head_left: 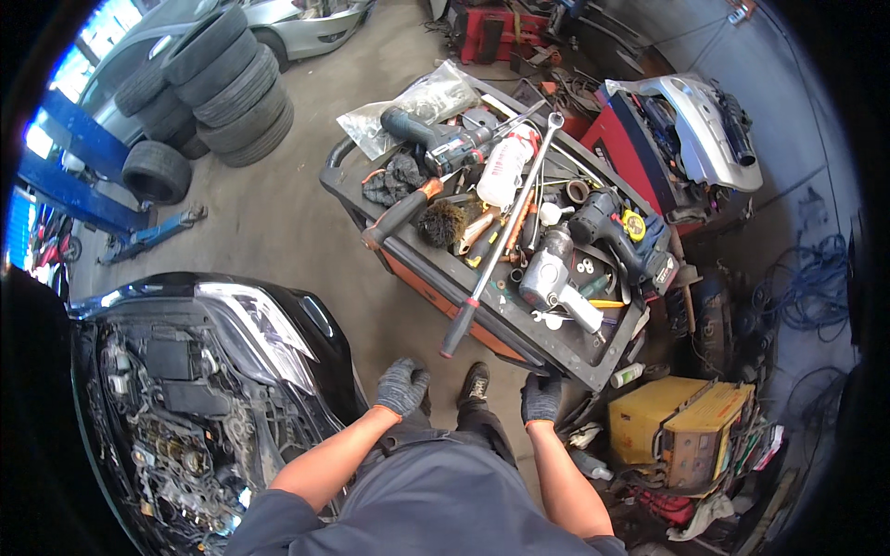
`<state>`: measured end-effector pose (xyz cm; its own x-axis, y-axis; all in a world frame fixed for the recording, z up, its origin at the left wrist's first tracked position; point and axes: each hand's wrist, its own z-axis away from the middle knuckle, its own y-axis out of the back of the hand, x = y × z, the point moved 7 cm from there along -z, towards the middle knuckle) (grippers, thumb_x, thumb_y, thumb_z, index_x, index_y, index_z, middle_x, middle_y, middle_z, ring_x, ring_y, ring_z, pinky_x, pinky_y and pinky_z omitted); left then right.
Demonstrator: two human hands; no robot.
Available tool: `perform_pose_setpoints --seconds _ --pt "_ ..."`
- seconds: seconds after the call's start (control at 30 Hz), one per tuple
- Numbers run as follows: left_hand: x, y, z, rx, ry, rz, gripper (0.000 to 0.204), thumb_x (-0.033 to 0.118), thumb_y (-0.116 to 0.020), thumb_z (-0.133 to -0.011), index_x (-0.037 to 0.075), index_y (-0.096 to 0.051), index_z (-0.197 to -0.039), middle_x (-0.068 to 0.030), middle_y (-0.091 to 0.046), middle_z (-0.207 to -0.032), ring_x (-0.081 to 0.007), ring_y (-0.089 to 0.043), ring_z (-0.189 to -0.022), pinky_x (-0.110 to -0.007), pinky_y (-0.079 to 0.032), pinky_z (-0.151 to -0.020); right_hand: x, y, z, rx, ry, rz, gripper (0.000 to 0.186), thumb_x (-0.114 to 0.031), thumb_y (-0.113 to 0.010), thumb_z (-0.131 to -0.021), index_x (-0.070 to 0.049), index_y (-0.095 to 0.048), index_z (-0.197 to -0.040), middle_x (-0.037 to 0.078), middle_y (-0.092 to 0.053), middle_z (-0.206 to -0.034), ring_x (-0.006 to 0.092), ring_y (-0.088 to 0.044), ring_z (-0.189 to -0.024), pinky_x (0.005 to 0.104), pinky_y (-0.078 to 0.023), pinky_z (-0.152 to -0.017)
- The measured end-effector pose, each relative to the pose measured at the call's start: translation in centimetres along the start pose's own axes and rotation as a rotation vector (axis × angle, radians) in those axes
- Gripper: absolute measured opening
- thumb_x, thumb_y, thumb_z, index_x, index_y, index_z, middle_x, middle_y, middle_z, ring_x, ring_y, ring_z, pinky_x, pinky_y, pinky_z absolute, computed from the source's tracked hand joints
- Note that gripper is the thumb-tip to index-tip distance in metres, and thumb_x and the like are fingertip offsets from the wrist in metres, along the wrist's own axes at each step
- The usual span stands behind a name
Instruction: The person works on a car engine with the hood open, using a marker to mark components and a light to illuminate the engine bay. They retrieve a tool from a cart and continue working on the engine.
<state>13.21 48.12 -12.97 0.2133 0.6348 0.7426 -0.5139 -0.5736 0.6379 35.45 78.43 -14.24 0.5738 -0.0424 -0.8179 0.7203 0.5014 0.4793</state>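
Hanging beside cart (586, 367), right hand (540, 399), fingertips indistinct

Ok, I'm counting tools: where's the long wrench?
In the head view, right of centre, the long wrench lies across the tool cart beside the white bottle, its handle overhanging the edge.

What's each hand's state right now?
Left grey-gloved hand: loosely closed, nothing visibly held.
Right grey-gloved hand: at black-and-orange tool cart edge; grip cannot be told.
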Motion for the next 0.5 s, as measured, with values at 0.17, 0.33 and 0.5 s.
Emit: perform_pose_setpoints --seconds 0.17,0.33,0.5 --pt "-3.5 2.6 -1.3 -0.082 0.224 0.062 0.037 0.032 -0.078 -0.101 0.002 -0.078 -0.122 -0.0225 -0.08 -0.122 -0.0413 -0.076 -0.115 -0.048 -0.06 -0.1 -0.8 -1.1 -1.3 0.149 0.05 0.195 0.015 -0.013 -0.071 -0.095 -0.009 -0.073 -0.109 0.015 -0.076 -0.096 0.0313 -0.075 -0.073 0.0452 -0.062 -0.065" --pt "-2.7 5.2 -2.5 -0.118 0.135 0.053 0.039 0.032 -0.077 -0.102 -0.001 -0.077 -0.123 -0.0239 -0.081 -0.116 -0.0394 -0.078 -0.111 -0.045 -0.061 -0.098 -4.9 -4.2 -2.7 0.086 0.502 1.047 0.023 -0.024 -0.061 -0.098 -0.012 -0.08 -0.093 0.013 -0.082 -0.097 0.0372 -0.079 -0.083 0.0525 -0.063 -0.071" --pt "-2.6 7.5 -2.9 -0.079 0.093 0.015 0.036 0.028 -0.078 -0.102 -0.001 -0.078 -0.123 -0.0235 -0.082 -0.115 -0.0353 -0.08 -0.107 -0.043 -0.061 -0.096 -3.5 -5.4 -3.0 0.257 0.275 0.167 0.017 -0.024 -0.066 -0.096 -0.009 -0.073 -0.098 0.013 -0.077 -0.1 0.0345 -0.074 -0.096 0.0474 -0.061 -0.084"
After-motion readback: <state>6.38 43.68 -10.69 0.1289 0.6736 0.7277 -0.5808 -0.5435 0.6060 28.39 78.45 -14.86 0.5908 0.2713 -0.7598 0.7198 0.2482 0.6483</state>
